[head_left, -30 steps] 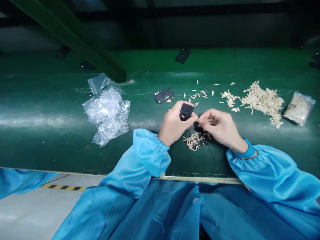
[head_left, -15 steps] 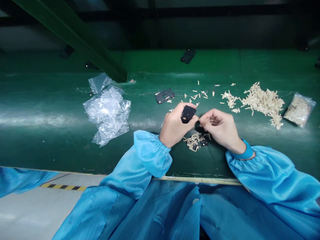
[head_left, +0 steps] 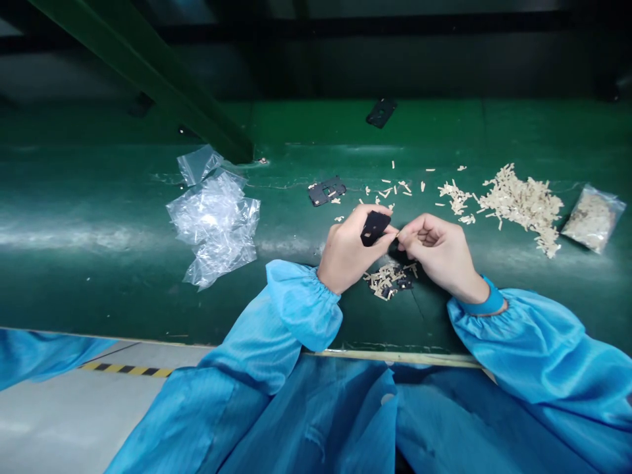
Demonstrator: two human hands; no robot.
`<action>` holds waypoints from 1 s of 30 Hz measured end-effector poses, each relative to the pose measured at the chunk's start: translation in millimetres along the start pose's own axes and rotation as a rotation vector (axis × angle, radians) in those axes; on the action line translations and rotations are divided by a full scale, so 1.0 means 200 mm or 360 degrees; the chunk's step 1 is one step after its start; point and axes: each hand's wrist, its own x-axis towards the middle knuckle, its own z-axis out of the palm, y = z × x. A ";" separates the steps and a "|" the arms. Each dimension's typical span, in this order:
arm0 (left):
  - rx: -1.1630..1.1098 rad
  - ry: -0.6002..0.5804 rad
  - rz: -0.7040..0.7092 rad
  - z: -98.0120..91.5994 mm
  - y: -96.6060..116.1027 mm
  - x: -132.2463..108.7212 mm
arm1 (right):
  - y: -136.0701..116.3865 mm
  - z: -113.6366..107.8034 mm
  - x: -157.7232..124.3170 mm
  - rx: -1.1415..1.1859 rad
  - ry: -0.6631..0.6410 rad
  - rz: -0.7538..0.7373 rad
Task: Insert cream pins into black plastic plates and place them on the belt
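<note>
My left hand is closed on a small flat black plastic part with holes in it, held up above the green belt. My right hand pinches something tiny and pale against the part's right edge; I cannot make out what it is. Under both hands lies a small heap of beige strips mixed with black bits. Both arms are in blue sleeves.
A second black part lies beyond my left hand, a third farther back. A large pile of beige strips and a filled bag lie to the right. Empty clear bags lie to the left, under a green beam.
The black part in my left hand has tilted slightly and both hands sit a little to the right. The far black part on the back belt has drifted right.
</note>
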 end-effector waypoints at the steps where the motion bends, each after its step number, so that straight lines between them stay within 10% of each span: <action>1: 0.0007 0.0008 -0.0002 0.00 0.00 0.00 | 0.00 0.00 0.00 -0.0002 -0.0004 -0.0001; 11: 0.0299 0.0255 -0.0041 -0.07 -0.05 0.05 | 0.00 -0.01 0.00 0.0003 -0.0021 -0.0015; 23: -0.0350 -0.0208 -0.0335 -0.03 -0.03 0.05 | 0.03 -0.01 0.00 -0.0084 -0.0082 -0.0058; 30: -0.0346 -0.0076 -0.0356 -0.03 -0.02 0.06 | 0.05 -0.01 -0.03 -0.0648 0.0216 -0.0650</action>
